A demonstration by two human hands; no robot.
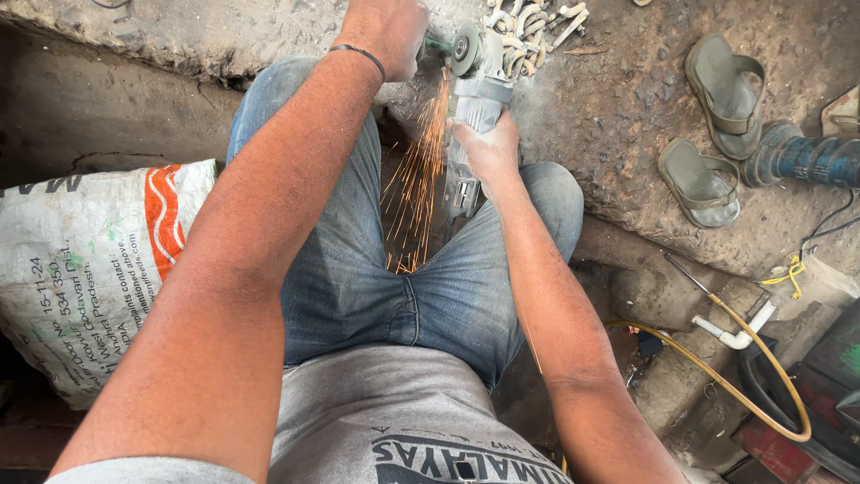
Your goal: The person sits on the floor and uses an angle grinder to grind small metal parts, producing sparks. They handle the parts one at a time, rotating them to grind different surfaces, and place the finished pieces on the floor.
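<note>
Dusty dirt floor (618,108) all around, pretty rough workshop vibe, with the person sitting and looking down over their own jeans. The right hand (488,148) is wrapped around the grey body of an angle grinder (473,108), fingers curled tight round it, and the disc up front is throwing a stream of orange sparks (417,179) down between the knees. The left hand (385,31) sits up near the top edge, closed into a fist on a small workpiece (436,43) right at the disc; can't really tell what that piece is, it's mostly hidden by the hand. There's a thin black band on that wrist. Just beyond the grinder is a pile of pale little metal parts (528,27). Off to the right, a pair of olive sandals (712,125) lies on the ground, near a blue power tool (802,157). On the left there's a white printed sack (90,260), and a yellow hose (752,358) loops at lower right.
</note>
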